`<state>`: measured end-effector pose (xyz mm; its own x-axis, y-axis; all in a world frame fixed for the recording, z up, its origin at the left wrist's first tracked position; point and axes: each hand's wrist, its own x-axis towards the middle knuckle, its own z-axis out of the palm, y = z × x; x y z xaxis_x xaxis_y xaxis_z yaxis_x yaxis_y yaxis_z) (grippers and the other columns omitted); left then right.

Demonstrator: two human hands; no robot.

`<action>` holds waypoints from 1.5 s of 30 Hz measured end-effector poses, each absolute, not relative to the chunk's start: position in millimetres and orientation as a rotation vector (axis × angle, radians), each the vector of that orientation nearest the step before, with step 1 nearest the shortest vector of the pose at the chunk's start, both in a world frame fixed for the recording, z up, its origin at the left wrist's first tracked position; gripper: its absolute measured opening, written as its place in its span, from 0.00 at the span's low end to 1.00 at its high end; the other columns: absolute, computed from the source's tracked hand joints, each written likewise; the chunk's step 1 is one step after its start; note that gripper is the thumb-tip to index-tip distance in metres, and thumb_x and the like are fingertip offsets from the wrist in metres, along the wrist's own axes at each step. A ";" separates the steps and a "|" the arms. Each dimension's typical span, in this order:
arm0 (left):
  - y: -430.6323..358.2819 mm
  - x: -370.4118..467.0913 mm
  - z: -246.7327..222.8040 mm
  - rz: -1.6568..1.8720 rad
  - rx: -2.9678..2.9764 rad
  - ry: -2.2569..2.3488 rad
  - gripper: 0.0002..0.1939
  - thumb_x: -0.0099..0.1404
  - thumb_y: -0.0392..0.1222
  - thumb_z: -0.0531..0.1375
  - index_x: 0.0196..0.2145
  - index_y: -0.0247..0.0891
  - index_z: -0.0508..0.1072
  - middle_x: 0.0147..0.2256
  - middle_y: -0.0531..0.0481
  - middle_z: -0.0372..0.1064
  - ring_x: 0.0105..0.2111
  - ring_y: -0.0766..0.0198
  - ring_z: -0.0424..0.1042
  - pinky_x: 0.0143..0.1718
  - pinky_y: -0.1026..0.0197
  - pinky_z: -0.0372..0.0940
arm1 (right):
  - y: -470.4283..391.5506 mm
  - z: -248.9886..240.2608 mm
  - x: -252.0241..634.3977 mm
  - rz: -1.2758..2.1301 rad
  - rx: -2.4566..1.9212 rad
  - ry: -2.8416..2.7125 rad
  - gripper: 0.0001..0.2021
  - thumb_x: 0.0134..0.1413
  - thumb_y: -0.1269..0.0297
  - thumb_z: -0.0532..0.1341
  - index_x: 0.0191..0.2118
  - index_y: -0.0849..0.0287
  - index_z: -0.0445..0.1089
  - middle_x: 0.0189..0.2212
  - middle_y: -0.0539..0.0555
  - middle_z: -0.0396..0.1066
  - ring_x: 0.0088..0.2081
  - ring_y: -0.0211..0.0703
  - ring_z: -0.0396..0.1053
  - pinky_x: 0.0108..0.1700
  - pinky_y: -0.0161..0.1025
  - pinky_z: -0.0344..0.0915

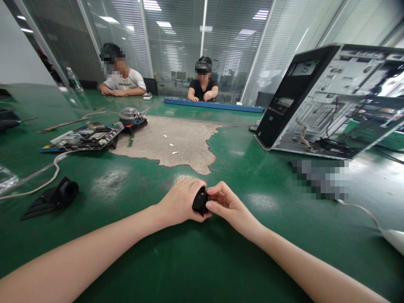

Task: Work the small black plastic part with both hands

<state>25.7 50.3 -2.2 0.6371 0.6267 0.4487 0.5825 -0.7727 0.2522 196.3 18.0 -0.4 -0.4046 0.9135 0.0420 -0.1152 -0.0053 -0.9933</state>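
In the middle of the head view, my left hand (183,200) is wrapped round a small black plastic part (199,202), its back turned partly upward. My right hand (225,204) meets it from the right, with thumb and forefinger pinching the right edge of the same part. The part is held just above the green table (202,261), and its far side is hidden by my left hand. To the left, a black curved piece with a round opening (57,195) lies on the table.
A circuit board (86,136) and a cooling fan (132,118) lie at the left, by a bare brown patch (183,143). An open computer case (293,101) stands at the right. Cables run along both sides. Two people (126,82) (203,86) sit across, behind a blue bar (214,105).
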 end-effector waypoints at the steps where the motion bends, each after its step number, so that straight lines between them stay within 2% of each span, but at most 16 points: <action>1: 50.1 25.9 -2.0 0.808 2.765 1.023 0.24 0.46 0.48 0.61 0.39 0.38 0.59 0.34 0.49 0.64 0.34 0.57 0.65 0.35 0.57 0.56 | 18.2 0.4 195.8 1.533 -0.893 -1.430 0.13 0.45 0.63 0.63 0.34 0.55 0.57 0.33 0.48 0.63 0.36 0.35 0.65 0.38 0.36 0.63; 6: 49.3 26.5 -0.8 0.786 2.768 1.037 0.22 0.47 0.48 0.60 0.38 0.38 0.60 0.33 0.50 0.64 0.34 0.57 0.64 0.35 0.57 0.56 | 19.9 2.8 195.1 1.507 -0.962 -1.480 0.16 0.45 0.62 0.63 0.39 0.57 0.58 0.37 0.52 0.64 0.41 0.40 0.65 0.45 0.42 0.62; 11: 49.7 25.3 -1.3 0.762 2.772 1.036 0.23 0.46 0.46 0.60 0.40 0.37 0.59 0.34 0.49 0.64 0.34 0.56 0.64 0.36 0.57 0.56 | 18.7 1.5 196.8 1.508 -0.873 -1.534 0.18 0.41 0.65 0.65 0.36 0.55 0.57 0.37 0.49 0.63 0.42 0.39 0.65 0.47 0.43 0.61; 18: 49.8 26.0 -0.9 0.790 2.764 1.032 0.24 0.46 0.49 0.61 0.38 0.38 0.59 0.34 0.49 0.64 0.34 0.56 0.65 0.35 0.56 0.56 | 17.8 3.2 195.1 1.498 -0.884 -1.463 0.12 0.46 0.59 0.61 0.34 0.55 0.57 0.33 0.48 0.64 0.37 0.37 0.65 0.42 0.39 0.63; 24: 49.3 25.8 0.9 0.768 2.767 1.026 0.24 0.46 0.48 0.61 0.39 0.37 0.59 0.34 0.49 0.64 0.35 0.56 0.64 0.36 0.57 0.56 | 20.1 2.8 194.9 1.493 -0.960 -1.480 0.16 0.44 0.60 0.62 0.39 0.56 0.58 0.36 0.51 0.64 0.41 0.41 0.64 0.47 0.44 0.60; 31: 49.0 24.7 -0.5 0.755 2.773 1.037 0.24 0.46 0.45 0.60 0.40 0.37 0.58 0.35 0.49 0.64 0.34 0.56 0.64 0.36 0.56 0.56 | 18.0 0.9 196.8 1.516 -0.872 -1.512 0.18 0.40 0.67 0.66 0.36 0.55 0.56 0.37 0.49 0.64 0.41 0.38 0.66 0.48 0.42 0.60; 37: 49.5 25.9 -0.9 0.787 2.777 1.031 0.23 0.47 0.50 0.60 0.38 0.37 0.59 0.34 0.49 0.64 0.34 0.56 0.64 0.35 0.57 0.56 | 17.8 1.5 195.0 1.492 -0.893 -1.457 0.12 0.46 0.61 0.62 0.34 0.55 0.58 0.34 0.49 0.65 0.39 0.37 0.66 0.44 0.40 0.63; 42: 49.0 26.1 1.0 0.770 2.762 1.033 0.23 0.47 0.49 0.61 0.39 0.38 0.59 0.34 0.49 0.65 0.35 0.56 0.65 0.35 0.57 0.56 | 18.8 3.0 194.7 1.468 -0.969 -1.469 0.16 0.44 0.60 0.63 0.38 0.56 0.59 0.36 0.51 0.65 0.41 0.40 0.65 0.46 0.43 0.62; 45: 48.6 25.6 1.2 0.768 2.763 1.039 0.22 0.47 0.48 0.60 0.38 0.38 0.60 0.34 0.49 0.65 0.35 0.56 0.65 0.36 0.56 0.56 | 18.7 3.5 195.8 1.498 -0.959 -1.496 0.16 0.43 0.61 0.63 0.38 0.56 0.59 0.36 0.51 0.65 0.40 0.41 0.66 0.46 0.44 0.62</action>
